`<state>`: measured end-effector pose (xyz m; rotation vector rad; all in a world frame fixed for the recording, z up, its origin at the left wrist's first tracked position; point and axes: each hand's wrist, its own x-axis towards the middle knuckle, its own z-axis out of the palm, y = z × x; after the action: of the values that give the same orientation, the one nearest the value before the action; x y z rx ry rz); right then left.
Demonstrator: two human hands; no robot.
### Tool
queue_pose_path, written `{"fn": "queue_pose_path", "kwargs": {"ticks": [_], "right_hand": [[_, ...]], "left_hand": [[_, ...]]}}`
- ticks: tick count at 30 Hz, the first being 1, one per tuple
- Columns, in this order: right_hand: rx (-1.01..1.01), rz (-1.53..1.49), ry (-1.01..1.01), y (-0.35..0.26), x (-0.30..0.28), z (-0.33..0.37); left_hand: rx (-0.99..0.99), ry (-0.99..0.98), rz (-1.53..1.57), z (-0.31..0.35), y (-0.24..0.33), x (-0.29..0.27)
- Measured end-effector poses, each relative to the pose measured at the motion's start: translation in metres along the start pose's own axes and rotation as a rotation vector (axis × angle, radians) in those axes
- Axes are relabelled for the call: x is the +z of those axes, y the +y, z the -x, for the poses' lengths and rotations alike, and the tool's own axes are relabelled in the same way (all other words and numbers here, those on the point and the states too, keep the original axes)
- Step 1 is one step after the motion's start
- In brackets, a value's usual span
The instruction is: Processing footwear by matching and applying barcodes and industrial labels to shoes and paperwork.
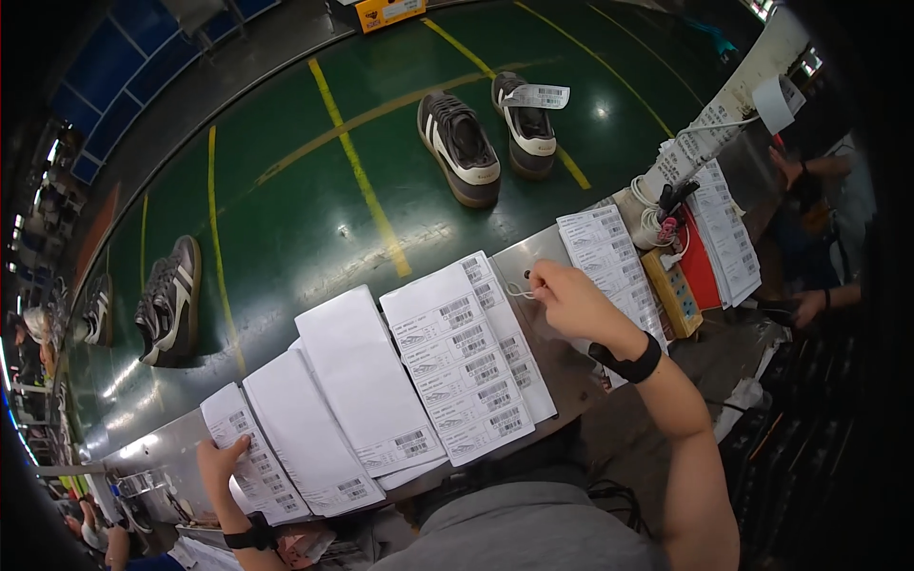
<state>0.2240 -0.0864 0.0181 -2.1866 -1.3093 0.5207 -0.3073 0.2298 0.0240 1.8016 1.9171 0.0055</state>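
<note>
partly beneath the left grip (220, 463), leftmost label sheet (269, 476)

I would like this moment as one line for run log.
left hand: thumb on leftmost label sheets | right hand: pinching thin white loop | green surface: dark shoes, paper label on one

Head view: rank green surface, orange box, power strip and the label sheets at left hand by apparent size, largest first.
1. Green surface
2. Label sheets at left hand
3. Power strip, orange box: too alike to rank
</note>
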Motion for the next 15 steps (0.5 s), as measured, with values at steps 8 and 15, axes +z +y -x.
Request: {"fn": "queue_pose_path", "kwargs": {"ticks": [8,15], "right_hand": [[0.433,-1.823,-0.010,0.015,-0.026,0.060],[0.365,-2.078,-0.127,-0.035,-0.030,0.074]], "left_hand": [[0.019,0.198,0.274,-0.010,-0.037,0.006],[0.490,0.235,0.597,0.099,0.034,-0.065]]}}
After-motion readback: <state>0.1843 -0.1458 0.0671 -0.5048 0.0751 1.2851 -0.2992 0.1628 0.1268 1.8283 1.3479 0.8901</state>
